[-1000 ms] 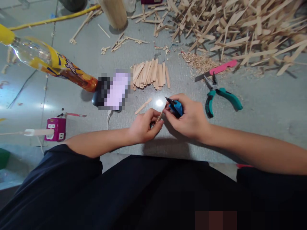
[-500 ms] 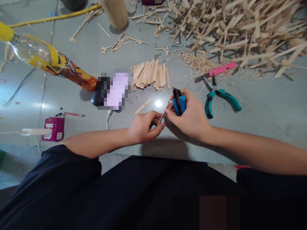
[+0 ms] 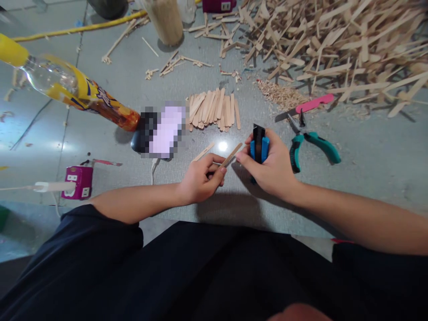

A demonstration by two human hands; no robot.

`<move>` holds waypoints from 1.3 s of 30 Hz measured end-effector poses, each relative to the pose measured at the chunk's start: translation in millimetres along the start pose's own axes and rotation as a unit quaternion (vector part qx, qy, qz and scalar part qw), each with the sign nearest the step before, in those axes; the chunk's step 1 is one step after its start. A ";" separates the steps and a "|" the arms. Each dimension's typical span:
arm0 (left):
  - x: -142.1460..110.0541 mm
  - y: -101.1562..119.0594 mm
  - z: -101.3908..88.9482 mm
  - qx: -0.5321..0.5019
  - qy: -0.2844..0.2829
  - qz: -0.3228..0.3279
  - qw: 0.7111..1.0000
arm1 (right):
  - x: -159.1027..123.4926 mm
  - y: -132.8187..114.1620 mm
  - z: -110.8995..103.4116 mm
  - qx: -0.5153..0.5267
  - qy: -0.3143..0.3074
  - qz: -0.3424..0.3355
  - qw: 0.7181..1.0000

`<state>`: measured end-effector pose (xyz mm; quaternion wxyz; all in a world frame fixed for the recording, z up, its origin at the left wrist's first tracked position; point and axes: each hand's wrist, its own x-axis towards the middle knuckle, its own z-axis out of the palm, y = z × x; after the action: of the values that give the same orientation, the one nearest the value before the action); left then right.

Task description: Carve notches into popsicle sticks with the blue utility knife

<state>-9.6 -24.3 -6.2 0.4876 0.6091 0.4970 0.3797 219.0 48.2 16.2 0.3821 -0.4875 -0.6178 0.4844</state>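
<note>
- Left hand pinching wooden craft stick, tip toward 2 o'clock.
- Right hand wrapped round blue-black cutter (thumb near stick).
- Stick row, left hand's 12 o'clock; teal-handled pliers, right hand's 2 o'clock.

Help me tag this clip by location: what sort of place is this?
Likely a craft workspace, at home or in a workshop: a big heap of wooden craft sticks lies near teal-handled long-nose pliers, and the left hand holds a single craft stick.
</note>
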 end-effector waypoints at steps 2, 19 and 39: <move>0.0 -0.3 0.8 -0.016 0.007 -0.003 1.000 | 0.5 0.4 -2.3 0.003 -0.007 0.004 1.000; 2.6 -8.6 -2.5 0.067 -0.018 0.162 0.984 | -6.5 -10.3 -0.5 0.098 -0.077 0.074 0.989; 2.6 -6.3 -4.3 0.396 0.039 0.357 0.845 | -5.8 -18.8 -1.9 0.084 -0.073 0.156 0.981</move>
<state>-14.6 -20.6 -11.4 0.0156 0.8704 0.3723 0.3216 217.7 41.9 35.0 0.2950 -0.5078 -0.5175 0.6223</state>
